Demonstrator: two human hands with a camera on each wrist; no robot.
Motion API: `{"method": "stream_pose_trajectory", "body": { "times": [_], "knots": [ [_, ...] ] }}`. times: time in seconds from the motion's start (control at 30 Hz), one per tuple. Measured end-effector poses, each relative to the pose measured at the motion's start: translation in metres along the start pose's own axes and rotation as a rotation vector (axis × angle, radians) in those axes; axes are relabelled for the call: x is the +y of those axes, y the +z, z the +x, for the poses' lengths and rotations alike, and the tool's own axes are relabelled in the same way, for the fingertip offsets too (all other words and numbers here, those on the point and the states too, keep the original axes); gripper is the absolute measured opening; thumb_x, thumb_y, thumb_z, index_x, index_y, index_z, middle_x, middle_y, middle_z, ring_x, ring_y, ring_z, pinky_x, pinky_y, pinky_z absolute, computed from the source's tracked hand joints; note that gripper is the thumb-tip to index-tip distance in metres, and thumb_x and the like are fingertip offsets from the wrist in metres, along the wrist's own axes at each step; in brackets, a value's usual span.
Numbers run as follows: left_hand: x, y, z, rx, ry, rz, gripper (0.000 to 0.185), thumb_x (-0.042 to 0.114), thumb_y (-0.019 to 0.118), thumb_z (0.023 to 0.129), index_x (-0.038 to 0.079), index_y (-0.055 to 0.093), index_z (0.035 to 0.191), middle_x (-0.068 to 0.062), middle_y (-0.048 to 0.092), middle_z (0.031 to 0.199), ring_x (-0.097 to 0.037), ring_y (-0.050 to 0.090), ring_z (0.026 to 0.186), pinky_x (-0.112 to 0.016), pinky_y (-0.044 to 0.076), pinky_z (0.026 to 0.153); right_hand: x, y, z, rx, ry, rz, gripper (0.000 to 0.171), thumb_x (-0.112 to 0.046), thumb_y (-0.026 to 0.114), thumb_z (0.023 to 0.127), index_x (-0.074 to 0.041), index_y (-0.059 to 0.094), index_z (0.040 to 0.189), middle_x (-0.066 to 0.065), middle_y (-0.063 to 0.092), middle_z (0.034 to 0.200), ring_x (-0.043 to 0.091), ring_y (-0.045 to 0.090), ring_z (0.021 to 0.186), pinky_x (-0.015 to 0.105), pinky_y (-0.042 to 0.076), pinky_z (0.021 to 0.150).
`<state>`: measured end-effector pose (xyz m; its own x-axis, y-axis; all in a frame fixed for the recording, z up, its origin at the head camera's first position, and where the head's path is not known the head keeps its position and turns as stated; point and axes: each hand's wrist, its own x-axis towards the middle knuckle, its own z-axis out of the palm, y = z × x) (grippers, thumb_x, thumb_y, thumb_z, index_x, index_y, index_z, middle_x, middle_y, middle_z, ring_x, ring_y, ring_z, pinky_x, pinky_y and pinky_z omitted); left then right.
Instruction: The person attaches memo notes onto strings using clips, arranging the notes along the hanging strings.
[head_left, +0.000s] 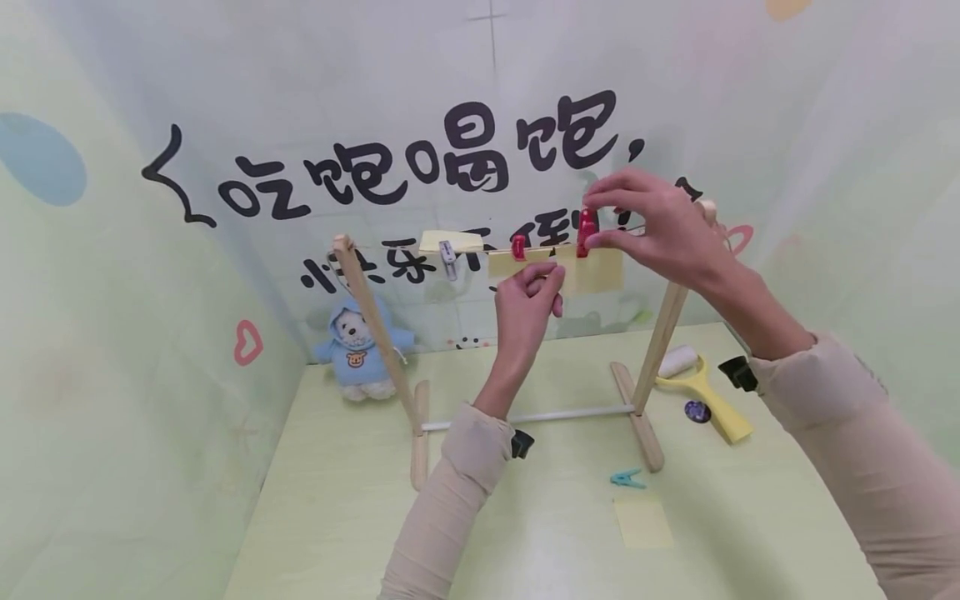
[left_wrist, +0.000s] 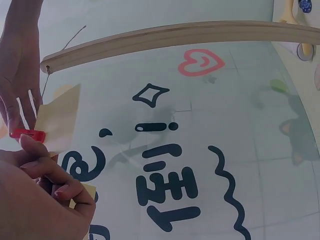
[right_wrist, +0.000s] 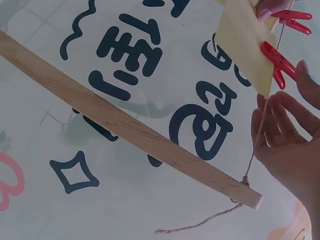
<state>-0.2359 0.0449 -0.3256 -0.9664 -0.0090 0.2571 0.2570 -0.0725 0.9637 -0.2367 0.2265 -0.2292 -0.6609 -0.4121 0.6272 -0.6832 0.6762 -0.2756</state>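
Our right hand [head_left: 660, 229] pinched a red clothespin [head_left: 586, 232] at the string [right_wrist: 260, 135] strung between the 2 uprights of the wooden rack [head_left: 660, 342], right over the top edge of a yellow paper note [head_left: 596, 271]. Our left hand [head_left: 528, 304], fingers curled, held that note from below to steady it. We judged the pinning step to be under way: the next move called for seating the peg squarely over paper and string, then easing both hands off. A second red peg [head_left: 518, 247] already gripped the neighbouring sheet. On the desk [head_left: 360, 500] lay a teal peg [head_left: 627, 478] and a spare note [head_left: 643, 522]
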Motion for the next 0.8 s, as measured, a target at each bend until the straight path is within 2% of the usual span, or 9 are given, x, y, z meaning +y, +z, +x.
{"method": "stream_pose_trajectory", "body": {
  "times": [0.07, 0.17, 0.27, 0.37, 0.5, 0.6, 0.67, 0.77, 0.8],
  "knots": [
    [0.000, 0.001, 0.000, -0.004, -0.001, 0.023, 0.020, 0.021, 0.069, 0.097, 0.005, 0.075, 0.106, 0.007, 0.055, 0.052, -0.009, 0.052, 0.049, -0.021, 0.028, 0.050, 0.000, -0.002, -0.006, 0.029, -0.005, -0.010, 0.052, -0.007, 0.085, 0.079, -0.003, 0.067, 0.128, 0.014, 0.064, 0.132, 0.031, 0.058, 0.128, 0.019, 0.043, 0.106],
    [0.000, 0.001, -0.001, -0.007, -0.001, 0.035, 0.020, 0.022, 0.068, 0.097, 0.006, 0.075, 0.107, 0.006, 0.056, 0.053, -0.010, 0.053, 0.050, -0.021, 0.027, 0.050, -0.004, -0.006, -0.023, 0.149, -0.043, 0.016, 0.054, -0.002, 0.084, 0.078, -0.002, 0.066, 0.129, 0.015, 0.063, 0.135, 0.028, 0.057, 0.131, 0.019, 0.042, 0.111],
    [-0.002, 0.001, -0.002, -0.015, 0.005, 0.035, 0.022, 0.023, 0.068, 0.098, 0.006, 0.074, 0.108, 0.007, 0.056, 0.053, -0.009, 0.052, 0.051, -0.021, 0.026, 0.049, -0.010, -0.010, -0.047, 0.303, -0.091, 0.081, 0.044, 0.008, 0.080, 0.078, 0.002, 0.070, 0.120, 0.019, 0.067, 0.128, 0.018, 0.059, 0.126, 0.012, 0.040, 0.108],
    [-0.007, 0.000, -0.004, -0.038, 0.011, 0.052, 0.023, 0.025, 0.067, 0.098, 0.006, 0.073, 0.110, 0.007, 0.056, 0.052, -0.008, 0.047, 0.050, -0.022, 0.024, 0.047, -0.012, -0.012, -0.076, 0.365, -0.113, 0.123, 0.025, -0.007, 0.074, 0.091, 0.006, 0.072, 0.112, 0.022, 0.069, 0.120, 0.006, 0.059, 0.122, 0.012, 0.043, 0.103],
    [-0.019, -0.003, -0.010, -0.062, 0.010, 0.117, 0.023, 0.027, 0.066, 0.099, 0.010, 0.071, 0.113, 0.003, 0.059, 0.055, -0.009, 0.039, 0.048, -0.022, 0.023, 0.046, -0.004, -0.004, -0.118, 0.321, -0.125, 0.148, 0.050, -0.040, 0.062, 0.099, 0.009, 0.072, 0.108, 0.026, 0.068, 0.114, 0.002, 0.059, 0.122, 0.009, 0.044, 0.098],
    [-0.039, -0.008, -0.020, -0.061, -0.007, 0.175, 0.021, 0.025, 0.065, 0.098, 0.012, 0.070, 0.114, -0.008, 0.068, 0.066, -0.012, 0.047, 0.053, -0.021, 0.031, 0.051, 0.005, 0.009, -0.151, 0.252, -0.089, 0.156, 0.054, -0.046, 0.058, 0.099, 0.006, 0.073, 0.109, 0.022, 0.068, 0.113, 0.001, 0.059, 0.121, 0.005, 0.044, 0.096],
    [-0.061, -0.012, -0.031, -0.061, -0.043, 0.218, 0.021, 0.023, 0.067, 0.097, 0.013, 0.069, 0.116, -0.012, 0.073, 0.080, -0.013, 0.055, 0.062, -0.019, 0.039, 0.056, 0.010, 0.019, -0.172, 0.212, -0.048, 0.163, 0.042, -0.037, 0.062, 0.100, 0.002, 0.073, 0.109, 0.018, 0.069, 0.114, -0.001, 0.060, 0.118, 0.004, 0.043, 0.094],
    [-0.104, -0.015, -0.058, -0.112, -0.149, 0.300, 0.026, 0.021, 0.068, 0.096, 0.012, 0.066, 0.120, -0.011, 0.074, 0.097, -0.010, 0.061, 0.075, -0.019, 0.049, 0.063, 0.012, 0.033, -0.201, 0.154, 0.030, 0.162, 0.017, -0.012, 0.071, 0.094, -0.005, 0.074, 0.109, 0.012, 0.068, 0.116, -0.004, 0.060, 0.112, 0.003, 0.043, 0.093],
    [-0.120, -0.015, -0.070, -0.140, -0.194, 0.333, 0.028, 0.021, 0.069, 0.095, 0.011, 0.065, 0.121, -0.008, 0.073, 0.099, -0.009, 0.062, 0.075, -0.019, 0.050, 0.063, 0.013, 0.038, -0.209, 0.133, 0.056, 0.158, 0.020, -0.004, 0.073, 0.090, -0.008, 0.074, 0.109, 0.010, 0.068, 0.116, -0.005, 0.059, 0.110, 0.003, 0.043, 0.091]
  ]
}}
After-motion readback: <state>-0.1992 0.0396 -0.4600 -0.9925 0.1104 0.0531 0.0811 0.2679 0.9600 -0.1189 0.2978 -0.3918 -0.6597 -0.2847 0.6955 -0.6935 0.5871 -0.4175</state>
